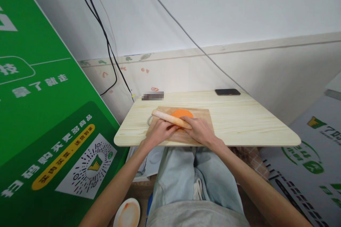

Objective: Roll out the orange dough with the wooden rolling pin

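White wall and a pale skirting stood behind a small desk (239, 124) of light, smooth wood with rounded corners. On it lay a wooden board (205, 113), rectangular and a little darker than the desk. A flat orange disc of dough (182, 113) rested on the far half of the board.

A rolling pin (170, 118), a plain pale wooden stick, lay slanted across the board, touching the near edge of the dough. The right hand (200, 131) lay on its right end with the fingers stretched out flat, not wrapped around. The left hand (159, 132) pressed against the pin from the near side. Its fingers were bent, but I could not tell if they closed around the pin.

To roll well, I think both palms should press equally, so that the disc kept the same thickness. The pin sat crooked, so it probably needed to be straightened. The dough looked soft and matte, and it might stick to the wood.

A dark phone (227, 92) lay at the far edge of the desk. Black cables (106, 39) hung on the wall, and a glossy green poster (39, 113) leaned at the left. A white plate (128, 214) with orange smears lay on the floor.
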{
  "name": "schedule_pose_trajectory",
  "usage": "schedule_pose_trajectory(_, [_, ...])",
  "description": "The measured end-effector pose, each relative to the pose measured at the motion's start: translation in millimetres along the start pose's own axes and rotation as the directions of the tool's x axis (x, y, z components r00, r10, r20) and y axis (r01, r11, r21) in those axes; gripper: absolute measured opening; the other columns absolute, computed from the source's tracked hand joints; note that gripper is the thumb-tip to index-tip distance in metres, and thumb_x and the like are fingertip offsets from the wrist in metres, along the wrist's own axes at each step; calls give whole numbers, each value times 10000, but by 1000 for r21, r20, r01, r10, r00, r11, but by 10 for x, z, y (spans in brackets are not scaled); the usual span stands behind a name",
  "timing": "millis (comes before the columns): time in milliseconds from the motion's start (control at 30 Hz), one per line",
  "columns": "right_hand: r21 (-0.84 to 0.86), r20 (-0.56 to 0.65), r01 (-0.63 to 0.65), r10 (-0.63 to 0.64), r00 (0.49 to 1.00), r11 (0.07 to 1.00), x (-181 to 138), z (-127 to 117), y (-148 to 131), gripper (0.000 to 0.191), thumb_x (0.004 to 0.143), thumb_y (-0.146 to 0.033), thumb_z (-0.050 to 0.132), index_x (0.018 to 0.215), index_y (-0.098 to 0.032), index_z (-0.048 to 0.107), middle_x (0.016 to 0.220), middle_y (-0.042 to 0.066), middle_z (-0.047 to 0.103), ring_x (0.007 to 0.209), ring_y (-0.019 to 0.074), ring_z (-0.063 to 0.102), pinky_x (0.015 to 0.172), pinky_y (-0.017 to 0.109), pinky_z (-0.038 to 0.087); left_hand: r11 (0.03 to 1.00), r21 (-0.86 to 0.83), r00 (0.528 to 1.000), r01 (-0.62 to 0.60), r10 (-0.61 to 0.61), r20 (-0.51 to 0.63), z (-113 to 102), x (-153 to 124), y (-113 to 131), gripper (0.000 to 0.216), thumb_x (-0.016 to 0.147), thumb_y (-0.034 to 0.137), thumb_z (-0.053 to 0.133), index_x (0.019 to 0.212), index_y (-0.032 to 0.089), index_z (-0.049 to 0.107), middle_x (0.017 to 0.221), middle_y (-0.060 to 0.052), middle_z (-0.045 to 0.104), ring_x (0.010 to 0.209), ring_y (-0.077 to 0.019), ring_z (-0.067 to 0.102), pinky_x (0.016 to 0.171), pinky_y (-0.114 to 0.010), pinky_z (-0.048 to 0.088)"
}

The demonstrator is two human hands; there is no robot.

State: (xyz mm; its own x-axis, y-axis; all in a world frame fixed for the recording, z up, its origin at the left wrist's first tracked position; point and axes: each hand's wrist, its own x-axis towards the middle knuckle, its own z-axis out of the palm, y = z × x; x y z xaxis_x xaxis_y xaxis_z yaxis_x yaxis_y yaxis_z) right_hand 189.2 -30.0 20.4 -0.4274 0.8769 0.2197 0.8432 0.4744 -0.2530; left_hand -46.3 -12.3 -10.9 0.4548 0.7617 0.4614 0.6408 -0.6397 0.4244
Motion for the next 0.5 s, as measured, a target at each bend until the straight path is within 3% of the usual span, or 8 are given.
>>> schedule_pose_trajectory(233, [16, -30, -11, 11, 999, 1000, 1, 34, 16, 462, 1070, -264, 646, 1530, -258, 683, 1282, 120, 851, 1111, 311, 810, 899, 341, 553, 986, 128, 989, -111, 97, 113, 0, 80, -62, 175, 1062, 260, 733, 1148, 234, 883, 1059, -75, 862, 973, -254, 804, 931, -348, 634])
schedule_pose_trajectory(500, [76, -53, 17, -13, 999, 997, -5, -8, 57, 433, 1045, -255, 677, 1476, -265, 719, 1315, 102, 840, 1148, 300, 794, 928, 340, 552, 914, 296, 948, -279, 214, 234, -35, 104, -178, 238, 1038, 113, 677, 1141, 230, 857, 1055, -96, 825, 963, -246, 795, 894, -329, 641])
